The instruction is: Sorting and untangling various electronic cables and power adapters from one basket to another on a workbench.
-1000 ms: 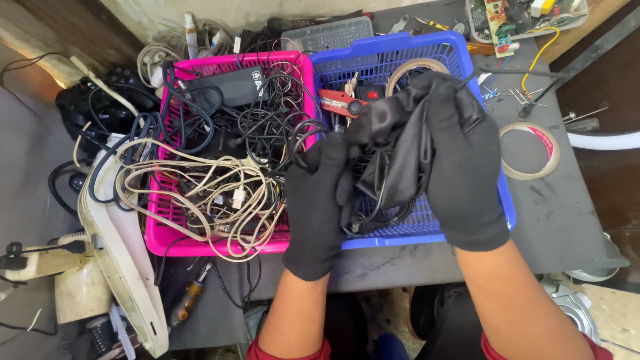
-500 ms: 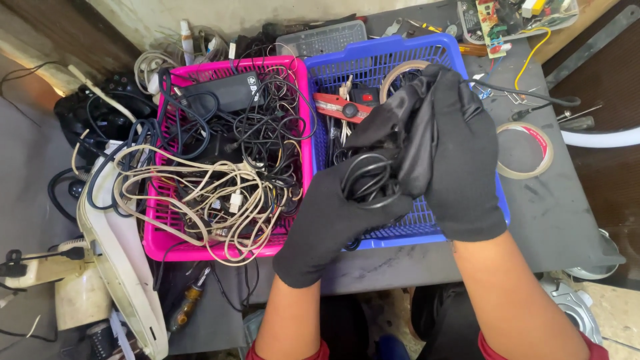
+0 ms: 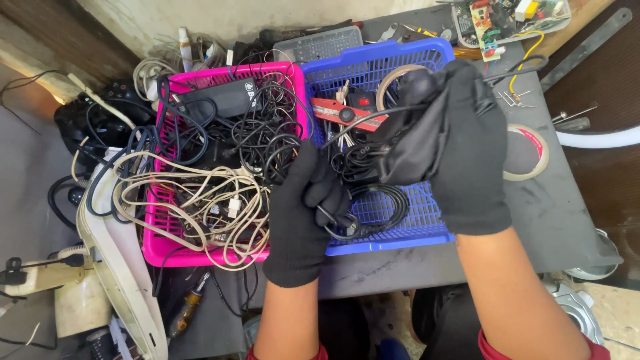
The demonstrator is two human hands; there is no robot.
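1. Looking down from the head camera, the left hand [image 3: 303, 213] in a black glove is closed in a fist around a loop of black cable [image 3: 373, 207], which coils just to its right over the floor of the blue basket [image 3: 400, 233].
2. The right hand [image 3: 467, 147], gloved the same, is clamped on a black pouch [image 3: 413, 143] — the cable runs up from the left fist into it, and the pouch hangs above the blue basket.
3. Beyond the pouch, in the same basket, lie a red cutter [image 3: 350, 113] and a roll of tape [image 3: 393, 83] partly hidden by the right hand.
4. Left of the left hand stands a pink basket [image 3: 157, 247] full of tangled black and cream cables [image 3: 207, 193], with a black power adapter [image 3: 217, 99] at its far end.
5. Right of the right hand, a second roll of tape [image 3: 527, 153] lies flat on the grey table [image 3: 567, 213] — beyond it sits a green circuit board [image 3: 500, 17].
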